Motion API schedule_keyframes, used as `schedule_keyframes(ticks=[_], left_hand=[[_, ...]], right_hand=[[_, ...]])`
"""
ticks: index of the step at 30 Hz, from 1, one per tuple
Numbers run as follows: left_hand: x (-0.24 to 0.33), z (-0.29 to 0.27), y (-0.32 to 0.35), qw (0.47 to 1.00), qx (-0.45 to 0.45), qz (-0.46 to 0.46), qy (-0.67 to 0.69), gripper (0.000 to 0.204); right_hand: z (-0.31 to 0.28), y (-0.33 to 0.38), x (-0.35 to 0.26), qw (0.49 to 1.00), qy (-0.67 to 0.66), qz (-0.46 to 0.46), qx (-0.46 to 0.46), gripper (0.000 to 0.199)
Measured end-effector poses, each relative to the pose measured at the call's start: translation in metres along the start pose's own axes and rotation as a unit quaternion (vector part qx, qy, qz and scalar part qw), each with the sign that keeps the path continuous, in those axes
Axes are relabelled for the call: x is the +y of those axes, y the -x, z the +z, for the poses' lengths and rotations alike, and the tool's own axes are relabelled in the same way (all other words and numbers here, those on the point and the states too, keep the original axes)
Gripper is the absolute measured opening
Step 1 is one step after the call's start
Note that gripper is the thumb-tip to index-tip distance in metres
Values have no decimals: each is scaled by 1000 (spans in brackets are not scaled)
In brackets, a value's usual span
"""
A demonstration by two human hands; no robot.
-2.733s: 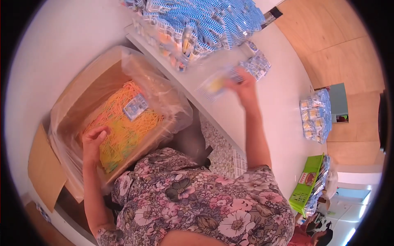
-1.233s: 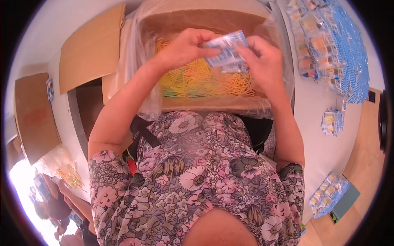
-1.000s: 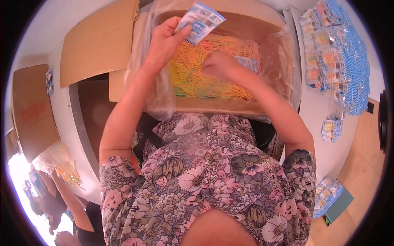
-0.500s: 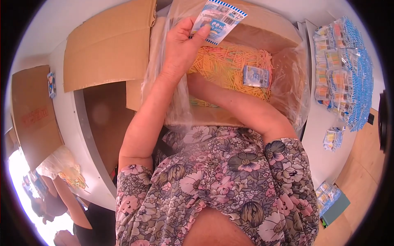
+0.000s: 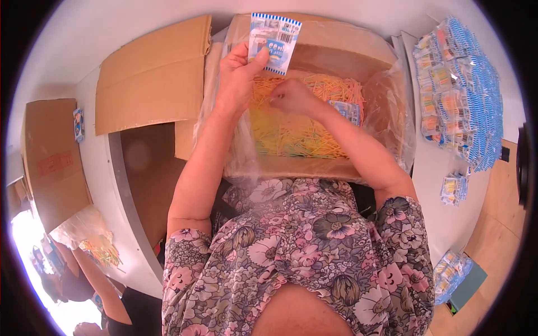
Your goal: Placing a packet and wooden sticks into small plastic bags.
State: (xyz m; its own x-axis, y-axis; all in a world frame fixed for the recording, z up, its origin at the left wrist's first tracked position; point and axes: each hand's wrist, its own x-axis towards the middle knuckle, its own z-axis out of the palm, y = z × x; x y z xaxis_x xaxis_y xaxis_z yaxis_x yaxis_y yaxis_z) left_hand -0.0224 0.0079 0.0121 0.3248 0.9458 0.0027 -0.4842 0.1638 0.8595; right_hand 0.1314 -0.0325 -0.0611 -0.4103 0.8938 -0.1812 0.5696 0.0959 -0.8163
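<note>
My left hand (image 5: 234,75) pinches a small blue-and-white plastic packet (image 5: 280,42) between thumb and fingers, raised over the far left part of an open cardboard box (image 5: 350,56). Clear plastic film lines this box. A thick layer of thin pink, orange, yellow and green sticks (image 5: 294,140) covers its bottom. Just above the sticks, right of the packet, is my right hand (image 5: 292,96) with curled, closed fingers; whatever they hold is too small to make out. Another packet (image 5: 348,111) lies on the sticks, partly covered by my right forearm.
On the right, a large heap of filled packets (image 5: 462,95) rests on a white surface, with a smaller bunch (image 5: 454,189) nearer. A cardboard flap (image 5: 151,78) stands at left. Beyond it are another carton (image 5: 56,162), sticks on film (image 5: 102,249) and a co-worker's arm (image 5: 101,280).
My right hand has come up out of the sticks, where it was hidden behind my left arm. My left hand has moved slightly left and nearer, and the packet stands more upright.
</note>
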Motion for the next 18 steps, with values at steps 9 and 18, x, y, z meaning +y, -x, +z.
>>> schedule_keyframes(ticks=[9, 18], left_hand=[[8, 14, 26, 889, -317, -239, -227, 22], [-11, 41, 49, 885, -321, -97, -322, 13]], right_hand=[[-76, 63, -46, 937, -312, 93, 125, 19], [-80, 87, -69, 956, -243, 96, 132, 15]])
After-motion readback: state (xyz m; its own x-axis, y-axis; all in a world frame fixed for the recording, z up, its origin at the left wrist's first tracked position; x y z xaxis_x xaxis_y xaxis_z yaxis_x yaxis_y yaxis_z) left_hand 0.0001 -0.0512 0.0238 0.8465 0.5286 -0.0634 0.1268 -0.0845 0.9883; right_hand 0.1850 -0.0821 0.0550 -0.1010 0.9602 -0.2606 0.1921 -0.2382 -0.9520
